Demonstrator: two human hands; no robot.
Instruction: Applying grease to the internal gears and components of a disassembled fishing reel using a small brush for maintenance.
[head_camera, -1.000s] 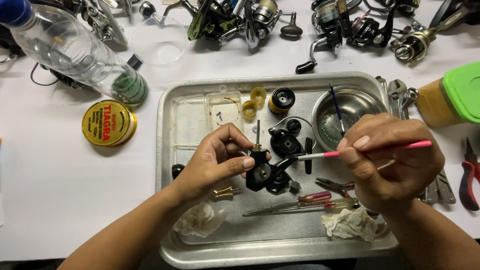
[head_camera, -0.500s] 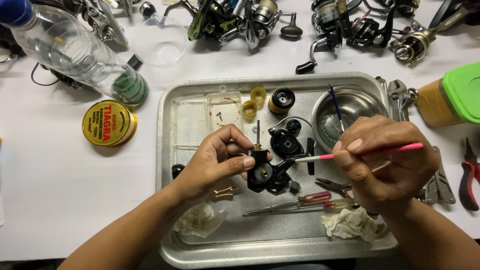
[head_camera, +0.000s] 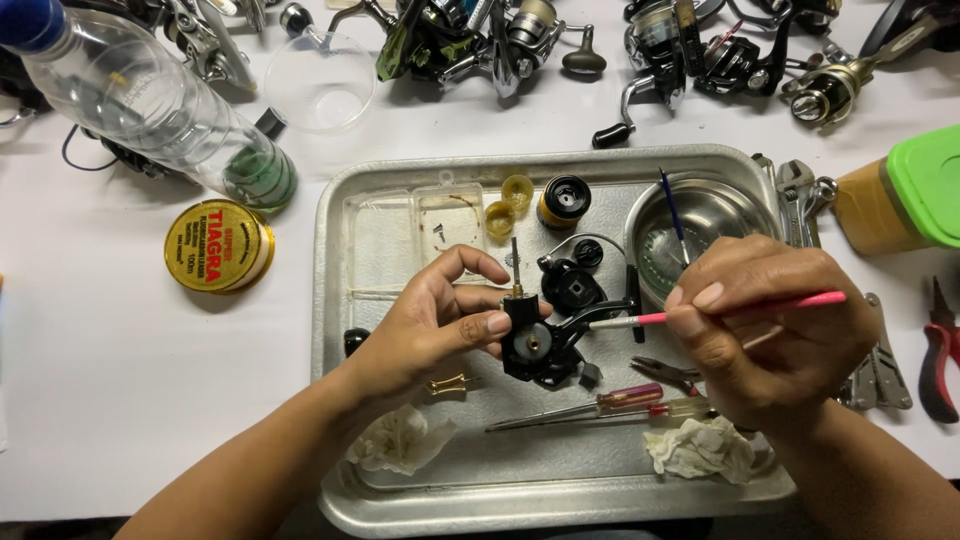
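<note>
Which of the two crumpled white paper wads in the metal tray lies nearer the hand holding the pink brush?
The wad at the tray's lower right, just below the right hand.

Bright, even overhead light; sharp

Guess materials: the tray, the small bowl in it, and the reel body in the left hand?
Tray: bare metal, likely aluminium or steel; dull grey, scuffed, rolled rim.
Small bowl: probably stainless steel; brighter, mirror-like glare inside.
Reel body, held by the left hand: black, semi-matte, could be moulded plastic or painted metal; a brass-coloured shaft and centre part suggest metal inserts.
</note>
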